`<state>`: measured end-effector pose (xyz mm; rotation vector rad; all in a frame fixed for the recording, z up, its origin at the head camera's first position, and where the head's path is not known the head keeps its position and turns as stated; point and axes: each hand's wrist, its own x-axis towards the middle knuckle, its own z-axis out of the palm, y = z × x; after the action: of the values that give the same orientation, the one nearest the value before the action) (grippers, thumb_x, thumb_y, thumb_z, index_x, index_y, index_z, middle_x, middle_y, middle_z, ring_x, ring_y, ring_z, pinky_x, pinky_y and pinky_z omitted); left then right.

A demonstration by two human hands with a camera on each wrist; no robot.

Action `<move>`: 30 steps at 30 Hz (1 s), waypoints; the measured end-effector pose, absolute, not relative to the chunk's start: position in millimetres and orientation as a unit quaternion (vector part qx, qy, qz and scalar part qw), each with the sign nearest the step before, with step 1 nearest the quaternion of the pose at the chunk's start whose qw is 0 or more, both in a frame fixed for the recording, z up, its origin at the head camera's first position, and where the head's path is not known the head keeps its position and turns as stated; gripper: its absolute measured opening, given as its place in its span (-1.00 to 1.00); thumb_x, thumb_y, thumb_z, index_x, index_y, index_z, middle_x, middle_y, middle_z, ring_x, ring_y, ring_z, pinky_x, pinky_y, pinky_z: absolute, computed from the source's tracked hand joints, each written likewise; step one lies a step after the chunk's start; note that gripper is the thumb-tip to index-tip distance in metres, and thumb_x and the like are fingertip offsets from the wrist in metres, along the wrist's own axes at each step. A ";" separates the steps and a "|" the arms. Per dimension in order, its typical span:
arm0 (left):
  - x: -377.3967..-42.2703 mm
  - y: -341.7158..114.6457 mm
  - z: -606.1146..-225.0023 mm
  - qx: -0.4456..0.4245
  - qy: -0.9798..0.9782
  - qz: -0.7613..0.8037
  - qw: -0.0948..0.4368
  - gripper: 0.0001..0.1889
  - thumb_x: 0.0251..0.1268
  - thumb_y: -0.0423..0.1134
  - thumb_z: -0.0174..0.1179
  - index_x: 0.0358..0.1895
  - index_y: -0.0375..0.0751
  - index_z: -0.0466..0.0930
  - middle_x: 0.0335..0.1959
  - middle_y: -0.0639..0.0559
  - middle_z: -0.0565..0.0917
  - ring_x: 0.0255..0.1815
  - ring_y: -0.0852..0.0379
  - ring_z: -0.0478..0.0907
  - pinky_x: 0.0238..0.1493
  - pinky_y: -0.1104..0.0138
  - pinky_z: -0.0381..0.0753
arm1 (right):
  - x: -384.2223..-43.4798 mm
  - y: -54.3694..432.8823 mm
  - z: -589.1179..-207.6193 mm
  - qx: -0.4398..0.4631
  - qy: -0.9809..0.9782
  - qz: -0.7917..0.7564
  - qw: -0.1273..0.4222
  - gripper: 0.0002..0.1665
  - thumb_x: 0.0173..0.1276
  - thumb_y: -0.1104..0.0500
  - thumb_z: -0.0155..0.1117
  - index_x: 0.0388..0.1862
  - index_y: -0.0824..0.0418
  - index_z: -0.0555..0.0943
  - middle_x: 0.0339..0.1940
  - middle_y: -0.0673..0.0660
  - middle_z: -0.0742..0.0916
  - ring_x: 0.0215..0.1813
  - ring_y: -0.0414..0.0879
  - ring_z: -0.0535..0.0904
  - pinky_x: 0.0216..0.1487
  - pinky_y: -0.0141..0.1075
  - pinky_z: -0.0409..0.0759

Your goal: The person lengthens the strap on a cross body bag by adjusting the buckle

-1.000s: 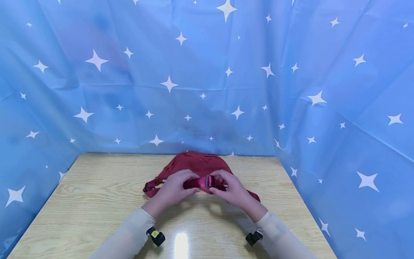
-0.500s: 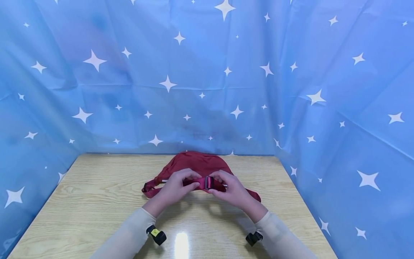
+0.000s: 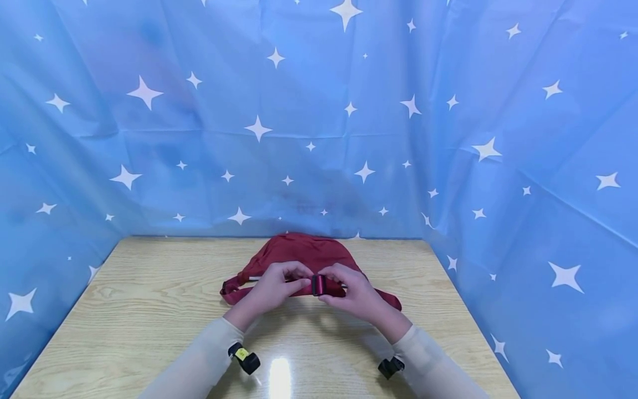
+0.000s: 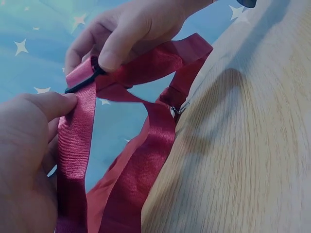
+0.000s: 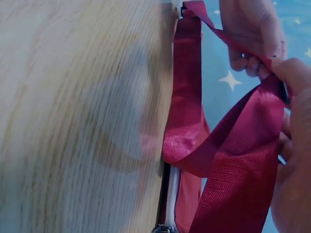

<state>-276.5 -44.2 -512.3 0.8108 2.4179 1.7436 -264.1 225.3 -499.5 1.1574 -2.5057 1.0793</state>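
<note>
A dark red fabric bag [image 3: 309, 249] lies at the back of the table, its red webbing strap [image 4: 75, 141] raised in front of it. A black slider buckle [image 3: 318, 285] sits on the strap between my hands. My left hand [image 3: 275, 287] pinches the strap at the buckle's left side, thumb against the webbing. My right hand [image 3: 355, 289] grips the strap and buckle from the right, thumb and fingers curled round them. In the right wrist view the strap hangs in a loop below the right hand [image 5: 296, 160]. Some fingertips are hidden behind the webbing.
The wooden table [image 3: 164, 310] carries the bag near its back edge. A blue star-patterned curtain [image 3: 309, 111] stands behind and at both sides. The bag's zipper [image 5: 170, 194] shows along its near edge in the right wrist view.
The buckle has shifted slightly left, and my hands have drawn closer together. Less strap shows between my left hand and the buckle. The bag has stayed in place.
</note>
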 end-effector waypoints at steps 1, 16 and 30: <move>-276.4 -43.7 -511.8 0.262 0.781 0.567 0.029 -0.85 0.55 -0.28 0.44 0.02 0.10 0.85 -0.18 0.23 0.82 -0.17 0.13 0.70 -0.15 0.31 0.66 | -263.8 224.6 -499.3 0.392 -0.841 0.360 0.092 -0.41 0.39 0.14 0.70 0.33 -0.06 0.66 0.08 -0.15 0.72 -0.01 -0.22 0.68 -0.01 -0.23 0.77; -287.3 -81.7 -518.5 0.282 0.826 0.485 0.064 -0.92 0.66 -0.13 0.35 0.02 0.16 0.80 -0.11 0.29 0.76 -0.01 0.18 0.67 0.11 0.16 0.67 | -263.0 223.8 -496.5 0.381 -0.844 0.362 0.108 -0.40 0.37 0.14 0.72 0.33 -0.04 0.67 0.09 -0.13 0.73 -0.04 -0.19 0.62 -0.01 -0.24 0.77; -284.9 -69.9 -509.0 0.304 0.809 0.499 0.063 -0.93 0.68 -0.19 0.32 -0.03 0.10 0.78 -0.16 0.23 0.75 -0.08 0.17 0.64 0.06 0.22 0.65 | -261.1 220.1 -490.4 0.386 -0.838 0.373 0.093 -0.41 0.37 0.17 0.71 0.32 0.01 0.67 0.10 -0.08 0.74 -0.03 -0.16 0.66 -0.02 -0.21 0.79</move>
<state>-284.9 -69.9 -509.0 0.9188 2.4437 1.5085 -261.1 220.1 -490.4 1.1463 -2.4882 1.1063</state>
